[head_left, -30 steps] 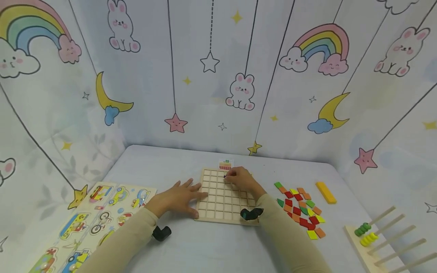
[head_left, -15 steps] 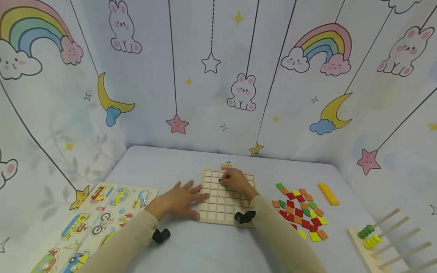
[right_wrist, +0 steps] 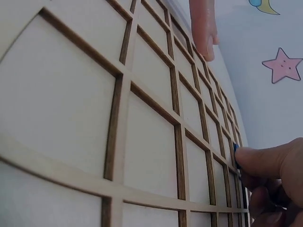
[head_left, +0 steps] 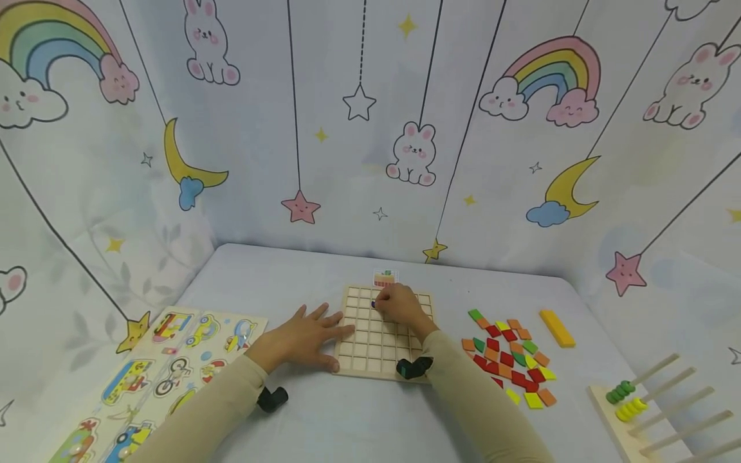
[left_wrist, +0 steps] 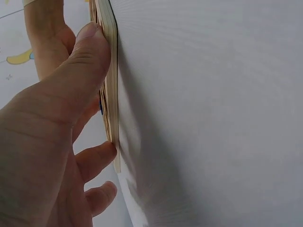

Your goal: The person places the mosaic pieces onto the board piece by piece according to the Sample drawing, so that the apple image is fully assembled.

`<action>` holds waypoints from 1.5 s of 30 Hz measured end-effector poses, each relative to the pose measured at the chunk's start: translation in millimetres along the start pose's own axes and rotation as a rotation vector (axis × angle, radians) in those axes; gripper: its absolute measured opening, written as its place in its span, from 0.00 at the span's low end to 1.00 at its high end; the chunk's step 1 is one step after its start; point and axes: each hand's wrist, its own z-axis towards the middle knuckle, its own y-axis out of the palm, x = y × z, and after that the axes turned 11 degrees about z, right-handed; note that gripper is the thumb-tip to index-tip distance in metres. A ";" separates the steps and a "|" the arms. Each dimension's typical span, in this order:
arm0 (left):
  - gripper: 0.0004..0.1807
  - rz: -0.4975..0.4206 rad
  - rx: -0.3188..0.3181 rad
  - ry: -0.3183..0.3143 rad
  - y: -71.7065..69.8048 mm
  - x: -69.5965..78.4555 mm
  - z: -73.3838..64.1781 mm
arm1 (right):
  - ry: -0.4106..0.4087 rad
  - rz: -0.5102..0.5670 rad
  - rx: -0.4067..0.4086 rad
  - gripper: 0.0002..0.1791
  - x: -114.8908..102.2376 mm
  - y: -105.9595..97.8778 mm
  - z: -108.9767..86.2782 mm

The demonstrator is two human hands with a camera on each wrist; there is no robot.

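My left hand (head_left: 303, 339) lies spread at the left edge of a wooden grid board (head_left: 365, 354), fingers straight. In the left wrist view its thumb (left_wrist: 90, 52) rests along the board's side and another fingertip touches the edge farther along. Over the board's far rows, my right hand (head_left: 401, 307) pinches a small dark blue piece (right_wrist: 236, 153) between thumb and fingers, right at a grid cell. Most of that piece is hidden by the fingers. A small picture card (head_left: 384, 278) lies just beyond the board's far edge.
Red, orange, yellow and green tiles (head_left: 505, 372) lie scattered right of the board. Behind them is a yellow-orange bar (head_left: 558, 328). A bead rack (head_left: 608, 411) with upright pegs stands at the right edge. A vehicle puzzle board (head_left: 156, 386) lies at left.
My right hand has shifted slightly left across the board with the blue piece, then stayed nearly still over the last half second. The left hand has kept its place.
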 end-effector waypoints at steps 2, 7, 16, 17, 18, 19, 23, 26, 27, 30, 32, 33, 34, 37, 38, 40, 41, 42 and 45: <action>0.46 0.001 0.003 0.005 -0.2 -0.2 -0.1 | -0.009 -0.036 0.007 0.06 -0.5 0.2 0.9; 0.45 0.015 0.013 0.014 1.3 -1.0 0.3 | -0.011 -0.124 0.012 0.06 -1.9 1.8 2.6; 0.43 0.037 0.009 0.027 5.8 -2.2 2.0 | 0.027 -0.213 0.007 0.06 -3.4 5.5 3.8; 0.43 0.031 0.010 0.027 5.6 -2.4 1.9 | 0.027 -0.212 0.004 0.06 -4.2 5.0 3.6; 0.44 0.027 0.011 0.026 5.1 -2.5 1.9 | 0.023 -0.205 0.000 0.06 -5.4 4.2 3.0; 0.44 0.023 0.011 0.024 4.7 -2.5 1.8 | 0.018 -0.194 -0.003 0.06 -5.8 3.2 2.7; 0.45 0.003 0.002 0.016 4.1 -2.4 1.6 | -0.047 -0.090 0.003 0.10 -1.3 -6.0 0.0; 0.46 -0.022 -0.011 0.011 4.0 -1.6 0.7 | -0.037 0.076 0.051 0.12 9.9 -22.1 -5.4; 0.46 -0.028 -0.014 0.010 3.8 -1.4 0.3 | -0.009 0.156 0.066 0.12 14.0 -30.2 -8.4; 0.47 -0.041 -0.018 0.002 2.3 -1.0 -1.0 | 0.092 0.372 0.148 0.16 29.9 -61.7 -19.9; 0.48 -0.034 -0.020 0.001 1.6 -0.9 0.3 | 0.147 0.472 0.202 0.18 43.6 -87.9 -30.5; 0.48 -0.033 -0.021 0.001 1.3 -1.2 0.6 | 0.165 0.500 0.225 0.19 51.6 -101.0 -36.3; 0.49 -0.031 -0.022 0.000 1.2 -1.5 0.7 | 0.187 0.516 0.255 0.20 59.6 -113.0 -42.1; 0.49 -0.037 -0.027 0.004 0.5 -2.7 -0.5 | 0.259 0.561 0.313 0.23 81.9 -144.5 -62.3; 0.50 -0.042 -0.028 0.005 0.2 -3.0 -1.3 | 0.294 0.580 0.326 0.24 88.0 -153.5 -69.9; 0.50 -0.040 -0.029 0.005 -0.1 -3.6 -2.3 | 0.363 0.668 0.356 0.22 97.3 -169.6 -86.5; 0.50 -0.040 -0.026 0.007 -0.6 -3.9 -2.5 | 0.387 0.709 0.372 0.21 101.0 -177.3 -95.2; 0.50 -0.039 -0.025 0.009 0.0 -4.1 -3.3 | 0.408 0.756 0.389 0.18 104.9 -182.5 -104.8; 0.50 -0.031 -0.028 0.008 0.9 -4.5 -4.2 | 0.450 0.924 0.441 0.09 115.1 -194.1 -131.1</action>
